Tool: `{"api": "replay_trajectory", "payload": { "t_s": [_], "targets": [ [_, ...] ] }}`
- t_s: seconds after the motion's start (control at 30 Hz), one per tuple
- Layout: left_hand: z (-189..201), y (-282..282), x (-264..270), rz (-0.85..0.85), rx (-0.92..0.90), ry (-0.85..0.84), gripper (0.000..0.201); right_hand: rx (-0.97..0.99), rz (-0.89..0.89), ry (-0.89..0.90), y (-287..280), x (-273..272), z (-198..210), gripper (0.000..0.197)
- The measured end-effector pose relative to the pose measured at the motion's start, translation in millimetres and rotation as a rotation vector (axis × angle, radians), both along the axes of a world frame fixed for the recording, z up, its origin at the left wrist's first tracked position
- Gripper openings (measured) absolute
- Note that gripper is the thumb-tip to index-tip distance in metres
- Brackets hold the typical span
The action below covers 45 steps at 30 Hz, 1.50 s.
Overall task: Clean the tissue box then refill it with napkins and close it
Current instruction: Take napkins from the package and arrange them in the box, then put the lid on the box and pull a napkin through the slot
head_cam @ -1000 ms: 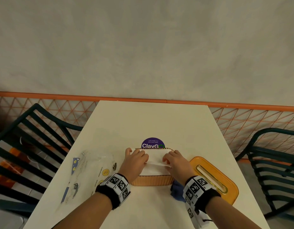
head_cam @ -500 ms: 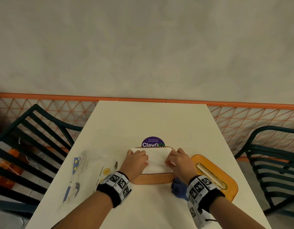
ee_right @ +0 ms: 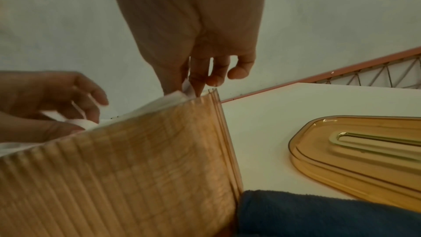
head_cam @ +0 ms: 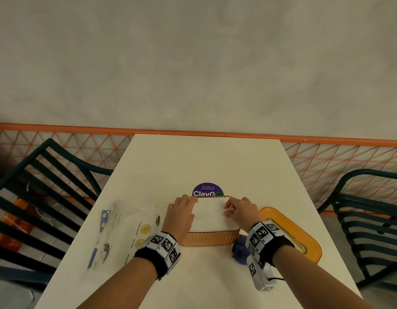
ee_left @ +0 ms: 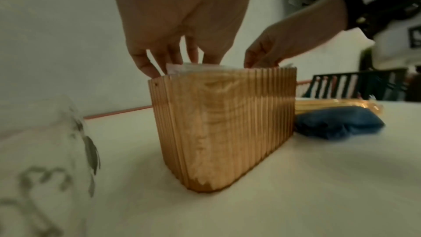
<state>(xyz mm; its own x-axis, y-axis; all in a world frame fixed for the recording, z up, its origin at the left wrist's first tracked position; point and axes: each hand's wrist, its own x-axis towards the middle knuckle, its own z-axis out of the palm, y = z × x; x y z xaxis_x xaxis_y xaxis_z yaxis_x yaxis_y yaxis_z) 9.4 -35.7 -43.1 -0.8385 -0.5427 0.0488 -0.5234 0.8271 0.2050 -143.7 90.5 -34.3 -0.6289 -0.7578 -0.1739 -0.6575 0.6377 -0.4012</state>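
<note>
You were in the refill step: the ribbed amber tissue box (head_cam: 209, 238) stood open at the near middle of the table (head_cam: 193, 161), and the white napkins (head_cam: 209, 214) already filled it to the rim. Your left hand (head_cam: 182, 214) pressed with nearly straight fingers on the stack's left end, and your right hand (head_cam: 242, 211) pinched a napkin edge at the right end. I judged the cleaning done, since the blue cloth (head_cam: 238, 250) lay aside. The amber lid (head_cam: 291, 233) lay just beside the box on its right, so closing was left.
</note>
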Motion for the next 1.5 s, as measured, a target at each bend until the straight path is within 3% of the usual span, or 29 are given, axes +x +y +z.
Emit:
{"api": "replay_trajectory", "payload": {
  "t_s": [0.07,0.1,0.2,0.3,0.47,0.53,0.63,0.73,0.9,1.03,1.1,1.23,1.37,1.5],
  "targets": [
    [-5.3,5.4,1.5,-0.058,-0.213,-0.034,0.058,0.021,-0.012,0.019,1.1,3.1,2.7,0.025],
    [-3.6,10.8,1.4,-0.063,-0.261,-0.057,0.056,0.032,-0.013,0.031,1.5,4.5,3.8,0.026],
    [6.1,29.1,2.0,-0.072,-0.228,-0.159,0.031,0.025,0.0,0.065,2.2,6.9,2.9,0.029],
    [-4.5,30.9,0.9,-0.066,-0.242,-0.226,0.028,-0.06,0.035,0.105,6.4,5.8,-2.2,0.031],
    [-12.1,32.1,1.9,-0.108,-0.244,-0.095,0.057,-0.293,-0.091,0.113,40.9,-11.3,-6.6,0.04],
    [-11.1,32.5,1.8,-0.127,-0.264,-0.066,0.059,-0.208,-0.212,0.101,68.2,-28.7,-13.3,0.052],
    [-8.2,34.9,2.8,-0.124,-0.229,-0.088,0.063,0.163,-0.395,-0.047,109.5,-60.0,-34.1,0.093],
    [-8.1,36.2,2.0,-0.125,-0.204,-0.08,0.066,0.451,-0.39,-0.139,134.5,-78.5,-54.5,0.128],
    [-14.7,34.8,2.1,-0.125,-0.209,-0.052,0.069,0.506,-0.309,-0.108,142.9,-78.4,-59.4,0.13],
    [-18.4,33.4,3.6,-0.117,-0.21,-0.02,0.068,0.335,-0.361,-0.161,136.7,-80.7,-34.2,0.124],
    [-20.3,32.6,4.1,-0.117,-0.205,-0.007,0.068,0.154,-0.299,-0.172,123.7,-79.4,-10.5,0.126],
    [-23.1,31.0,5.0,-0.129,-0.226,0.022,0.069,-0.064,0.076,-0.114,71.6,-56.0,31.9,0.129],
    [-22.4,29.3,8.8,-0.121,-0.226,0.006,0.066,0.008,0.361,-0.068,23.0,-23.1,47.3,0.13],
    [-19.5,33.0,21.8,-0.068,-0.211,-0.002,0.064,0.159,0.449,-0.021,0.0,-9.5,44.0,0.13]
  ]
}}
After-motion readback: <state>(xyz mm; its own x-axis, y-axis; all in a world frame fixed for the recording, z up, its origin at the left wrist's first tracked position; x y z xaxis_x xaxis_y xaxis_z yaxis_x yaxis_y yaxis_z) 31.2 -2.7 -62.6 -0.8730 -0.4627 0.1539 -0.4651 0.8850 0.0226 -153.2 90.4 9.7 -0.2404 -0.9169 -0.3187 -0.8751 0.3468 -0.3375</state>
